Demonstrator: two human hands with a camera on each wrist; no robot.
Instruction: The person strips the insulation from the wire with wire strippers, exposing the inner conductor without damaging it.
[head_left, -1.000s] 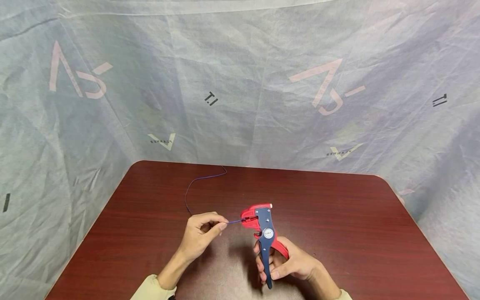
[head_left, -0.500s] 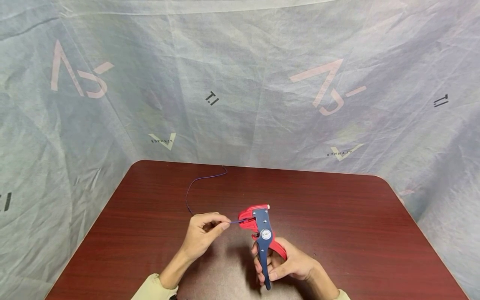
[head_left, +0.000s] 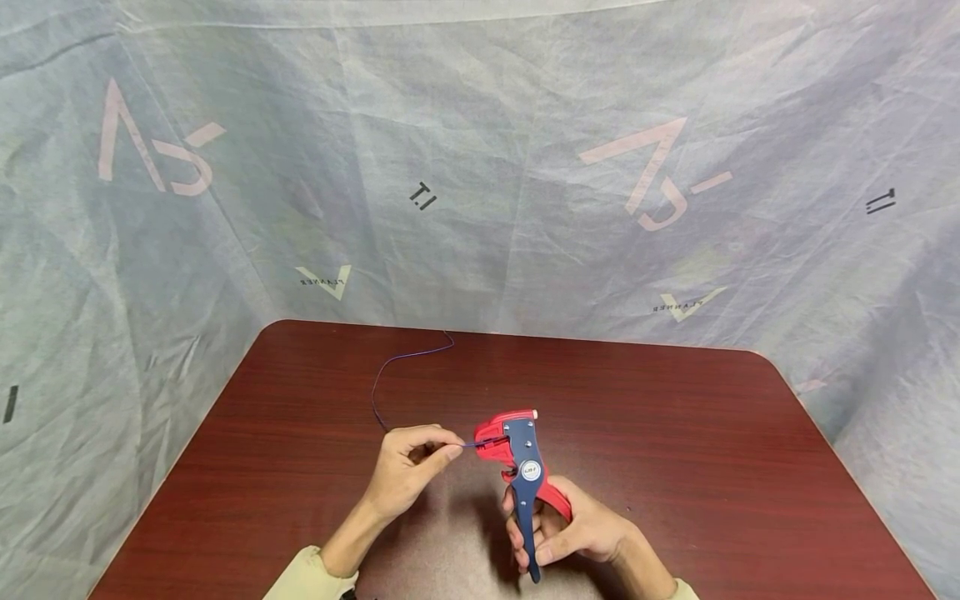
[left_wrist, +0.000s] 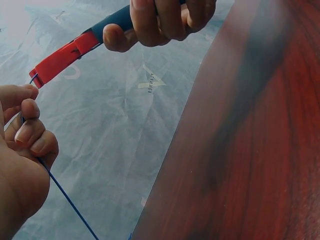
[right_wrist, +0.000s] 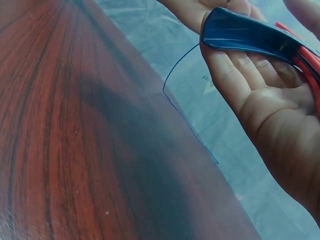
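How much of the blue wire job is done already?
Done: the blue wire reaches into the red head of the tool. In hand: the left hand pinches the wire; the right hand holds the tool. Remaining: probably squeezing, since the tool's handles stand apart, then maybe pulling the wire out. Its end is hidden, so I can't see whether it's stripped.

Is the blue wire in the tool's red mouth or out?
In. The blue wire runs from the left hand into the red mouth of the tool.

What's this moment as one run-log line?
left hand: pinches wire | right hand: holds stripper | wire: enters stripper's red jaws, trails to table's far edge
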